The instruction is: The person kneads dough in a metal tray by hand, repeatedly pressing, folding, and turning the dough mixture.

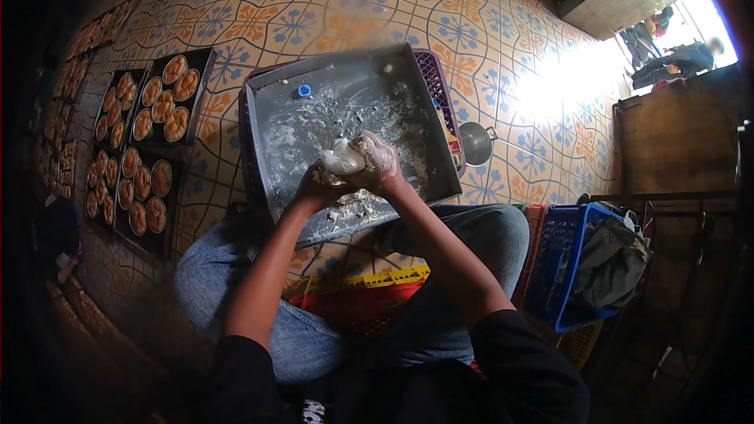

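Holding a shiny white lump between them, the left grip and right grip are closed around it, the left below and to its left, the right against its right side. Whether the lump is wrapped, I cannot tell. Pale paste coats the right grip. Under both grips is a metal tray, smeared with white powder and crumbs. Ahead and left of the grips, a blue cap lies in the tray; a purple crate shows past the tray's edges. Right of the grips, a metal pot sits on the patterned floor. Well left of them, dark baking trays hold round golden pastries. Farther right, nearer the person, a blue crate holds dark green cloth.
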`<control>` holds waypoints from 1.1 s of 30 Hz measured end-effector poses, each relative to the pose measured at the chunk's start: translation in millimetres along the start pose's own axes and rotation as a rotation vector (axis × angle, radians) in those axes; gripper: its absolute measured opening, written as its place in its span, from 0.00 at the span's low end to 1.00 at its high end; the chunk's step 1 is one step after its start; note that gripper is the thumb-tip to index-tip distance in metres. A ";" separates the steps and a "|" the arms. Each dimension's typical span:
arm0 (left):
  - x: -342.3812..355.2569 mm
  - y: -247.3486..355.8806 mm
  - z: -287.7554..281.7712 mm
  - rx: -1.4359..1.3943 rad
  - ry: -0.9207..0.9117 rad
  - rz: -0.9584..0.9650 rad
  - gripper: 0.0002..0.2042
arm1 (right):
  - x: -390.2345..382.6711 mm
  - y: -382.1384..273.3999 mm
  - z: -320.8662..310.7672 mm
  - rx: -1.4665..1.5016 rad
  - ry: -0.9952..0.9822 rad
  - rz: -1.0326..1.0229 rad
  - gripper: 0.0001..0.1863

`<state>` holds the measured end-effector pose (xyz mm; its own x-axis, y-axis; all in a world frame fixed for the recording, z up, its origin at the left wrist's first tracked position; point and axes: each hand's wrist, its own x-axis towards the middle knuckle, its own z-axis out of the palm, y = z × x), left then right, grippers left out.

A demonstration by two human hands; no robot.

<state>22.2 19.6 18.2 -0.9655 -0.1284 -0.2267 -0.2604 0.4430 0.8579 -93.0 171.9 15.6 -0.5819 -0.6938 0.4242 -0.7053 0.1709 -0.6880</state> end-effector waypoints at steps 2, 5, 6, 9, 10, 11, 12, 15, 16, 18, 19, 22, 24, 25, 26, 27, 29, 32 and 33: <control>0.2 -1.9 1.6 -0.026 0.024 0.012 0.27 | 0.5 -2.5 0.6 -0.007 0.019 -0.032 0.32; 5.0 -15.0 6.0 0.009 0.088 0.099 0.26 | 1.5 -2.6 4.9 0.009 0.063 -0.055 0.32; 7.0 -20.5 7.4 0.067 0.129 0.173 0.26 | 1.6 -2.2 6.6 0.031 0.084 -0.045 0.32; 9.4 -33.7 8.7 -0.012 0.172 0.093 0.23 | 6.5 -13.2 6.9 0.052 0.047 -0.025 0.33; 10.7 -32.8 8.0 -0.013 0.170 0.094 0.23 | 6.0 -12.4 6.7 0.049 0.048 -0.024 0.33; 11.7 -31.9 7.2 0.021 0.165 0.131 0.22 | 5.7 -11.4 6.6 0.083 0.052 -0.029 0.33; 12.1 -31.0 6.7 0.054 0.160 0.168 0.22 | 5.5 -10.6 6.4 0.116 0.057 -0.034 0.34; 6.6 -33.8 5.3 -0.104 0.119 0.122 0.23 | 10.7 -18.6 -0.7 0.051 0.009 -0.121 0.33; 7.5 -30.9 4.7 -0.106 0.118 0.125 0.23 | 9.2 -16.1 -0.3 0.048 0.010 -0.121 0.33; 9.6 -25.3 3.3 0.008 0.035 0.173 0.25 | 6.8 -11.5 1.9 0.014 0.066 -0.132 0.32; 8.3 -24.7 4.1 0.008 0.037 0.172 0.25 | 8.0 -13.5 3.0 0.016 0.065 -0.134 0.32; 5.5 -21.3 6.0 0.046 0.082 0.290 0.25 | 8.4 -15.9 6.6 -0.018 0.138 -0.047 0.28; 6.4 -17.2 4.9 0.070 0.093 0.292 0.25 | 5.2 -11.9 8.9 -0.012 0.108 -0.037 0.32; 7.8 -23.7 6.2 0.069 0.092 0.294 0.25 | 4.7 -12.9 10.2 -0.015 0.108 -0.036 0.32; 7.7 -33.3 5.0 0.072 0.085 0.282 0.25 | 6.0 -16.9 12.6 0.030 0.111 -0.040 0.32; 7.6 -42.4 5.0 0.075 0.078 0.270 0.25 | 7.3 -20.2 13.7 0.076 0.113 -0.044 0.32; 4.7 -40.3 8.4 0.107 0.128 0.312 0.23 | 10.2 -22.8 11.3 0.091 0.107 -0.079 0.32; 3.2 -31.1 5.4 0.067 0.166 0.337 0.22 | 14.0 -22.9 8.5 0.094 0.035 -0.096 0.33; 2.3 -27.2 2.9 -0.006 0.154 0.320 0.21 | 15.0 -22.4 8.0 0.081 -0.030 -0.079 0.33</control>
<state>27.0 9.8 -7.1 -0.9853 -0.1165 0.1252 0.0551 0.4769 0.8772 -82.6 152.1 32.7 -0.5128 -0.7236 0.4619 -0.7127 0.0589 -0.6990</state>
